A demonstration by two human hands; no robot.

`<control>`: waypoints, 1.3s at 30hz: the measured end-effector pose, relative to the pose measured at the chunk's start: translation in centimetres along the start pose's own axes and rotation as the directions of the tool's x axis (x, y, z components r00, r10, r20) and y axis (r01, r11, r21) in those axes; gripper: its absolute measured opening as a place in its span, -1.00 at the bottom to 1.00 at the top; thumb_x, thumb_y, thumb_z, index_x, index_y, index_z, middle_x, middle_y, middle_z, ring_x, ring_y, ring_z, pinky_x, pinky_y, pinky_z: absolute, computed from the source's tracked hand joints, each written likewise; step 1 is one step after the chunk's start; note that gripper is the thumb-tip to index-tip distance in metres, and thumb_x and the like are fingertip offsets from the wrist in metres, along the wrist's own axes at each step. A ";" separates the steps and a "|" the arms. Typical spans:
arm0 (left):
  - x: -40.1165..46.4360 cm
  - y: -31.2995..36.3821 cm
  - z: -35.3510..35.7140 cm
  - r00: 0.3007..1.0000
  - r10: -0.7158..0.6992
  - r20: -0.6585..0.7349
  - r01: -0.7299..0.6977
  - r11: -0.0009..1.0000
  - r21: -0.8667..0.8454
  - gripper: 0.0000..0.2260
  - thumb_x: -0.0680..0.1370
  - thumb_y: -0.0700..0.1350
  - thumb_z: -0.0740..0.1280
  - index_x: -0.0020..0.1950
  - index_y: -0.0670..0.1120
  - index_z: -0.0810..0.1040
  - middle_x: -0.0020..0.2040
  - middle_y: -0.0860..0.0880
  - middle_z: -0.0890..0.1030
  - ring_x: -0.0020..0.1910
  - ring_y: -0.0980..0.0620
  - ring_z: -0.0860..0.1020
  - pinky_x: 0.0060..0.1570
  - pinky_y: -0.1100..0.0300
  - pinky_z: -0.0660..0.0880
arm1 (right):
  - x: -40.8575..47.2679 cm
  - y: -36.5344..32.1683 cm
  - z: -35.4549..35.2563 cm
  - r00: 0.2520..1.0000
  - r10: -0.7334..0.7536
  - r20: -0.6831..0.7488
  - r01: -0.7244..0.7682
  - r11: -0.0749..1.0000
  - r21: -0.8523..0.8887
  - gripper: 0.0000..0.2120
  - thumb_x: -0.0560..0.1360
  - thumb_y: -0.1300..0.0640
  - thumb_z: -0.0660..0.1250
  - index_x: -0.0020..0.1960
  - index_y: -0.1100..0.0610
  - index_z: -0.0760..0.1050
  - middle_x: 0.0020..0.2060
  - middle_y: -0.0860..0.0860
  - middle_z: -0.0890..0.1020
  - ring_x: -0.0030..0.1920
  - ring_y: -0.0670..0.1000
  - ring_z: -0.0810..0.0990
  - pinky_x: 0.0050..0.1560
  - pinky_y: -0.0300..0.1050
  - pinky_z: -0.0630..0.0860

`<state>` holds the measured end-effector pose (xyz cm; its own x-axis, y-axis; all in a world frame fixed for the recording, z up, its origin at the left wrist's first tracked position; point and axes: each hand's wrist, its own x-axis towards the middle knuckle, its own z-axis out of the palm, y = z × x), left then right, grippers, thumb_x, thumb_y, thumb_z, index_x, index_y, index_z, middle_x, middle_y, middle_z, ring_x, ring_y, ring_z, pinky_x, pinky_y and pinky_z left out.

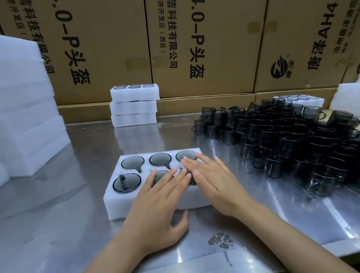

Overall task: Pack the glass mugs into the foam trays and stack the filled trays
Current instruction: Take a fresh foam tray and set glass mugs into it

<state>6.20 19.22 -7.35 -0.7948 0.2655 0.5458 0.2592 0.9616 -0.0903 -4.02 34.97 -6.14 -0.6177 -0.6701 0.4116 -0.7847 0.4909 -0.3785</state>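
Observation:
A white foam tray (120, 204) lies on the steel table in front of me, its pockets filled with smoky grey glass mugs (132, 162). My left hand (158, 201) lies flat over the tray's near middle pocket, fingers straight. Beside it my right hand (211, 176) is flat with straight fingers over the tray's right pockets, hiding the near right mug. A stack of three filled foam trays (134, 106) stands at the back of the table. A large heap of loose grey mugs (292, 141) covers the table's right side.
Empty foam trays are piled high at the left (17, 105). Another filled tray (300, 99) and more foam (355, 100) sit at the far right. Cardboard boxes (189, 39) wall off the back. The steel table (53, 220) has its front edge at the lower right.

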 end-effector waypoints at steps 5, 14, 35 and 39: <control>-0.6 -0.4 -0.1 0.991 -0.056 -0.120 0.045 0.995 -0.093 -0.50 0.45 0.01 0.20 0.37 -0.08 0.45 0.30 0.07 0.51 0.33 0.03 0.41 0.40 -0.02 0.14 | -0.2 1.7 -2.0 0.824 0.088 -0.559 -0.100 0.995 0.009 -0.69 0.55 0.10 0.15 0.23 0.06 0.53 0.20 -0.08 0.55 0.18 -0.10 0.43 0.17 -0.22 0.33; -0.5 -1.4 -1.2 0.897 -0.244 -0.369 0.143 0.949 -0.282 -0.77 0.46 -0.10 0.21 -0.01 -0.07 0.61 -0.06 0.09 0.58 -0.03 0.07 0.49 0.07 0.15 0.37 | -1.8 7.0 -7.0 0.634 0.395 -0.664 -0.574 0.816 -0.063 -0.67 0.54 0.15 0.23 0.30 0.13 0.38 0.23 0.08 0.38 -0.29 0.08 0.42 -0.35 -0.15 0.22; -0.6 -6.0 -1.6 0.518 -0.800 0.302 0.519 0.014 -0.855 -0.85 0.48 0.00 0.32 -0.01 0.16 0.64 -0.12 0.13 0.69 -0.09 0.12 0.64 -0.10 0.13 0.50 | 0.2 1.6 0.2 0.891 0.434 -0.135 -0.357 0.852 0.383 -0.70 0.59 0.12 0.10 -0.13 -0.03 0.59 -0.15 -0.22 0.62 -0.04 -0.11 0.55 -0.03 -0.22 0.44; 1.7 -8.0 -1.8 0.538 -0.776 0.329 0.377 -0.128 -0.917 -0.77 0.53 -0.05 0.25 0.09 0.15 0.63 0.01 0.08 0.69 0.00 0.05 0.65 -0.01 0.04 0.53 | 2.9 0.3 -0.9 0.876 0.467 0.119 -0.349 0.444 0.825 -0.74 0.58 -0.16 0.14 0.23 -0.33 0.46 0.07 -0.19 0.64 0.12 0.01 0.61 0.11 0.14 0.56</control>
<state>3.73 11.88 -4.23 -0.8093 -0.5806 0.0894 0.1708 -0.0869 0.9815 -6.13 33.70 -4.27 -0.9017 -0.4240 0.0849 -0.0901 -0.0077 -0.9959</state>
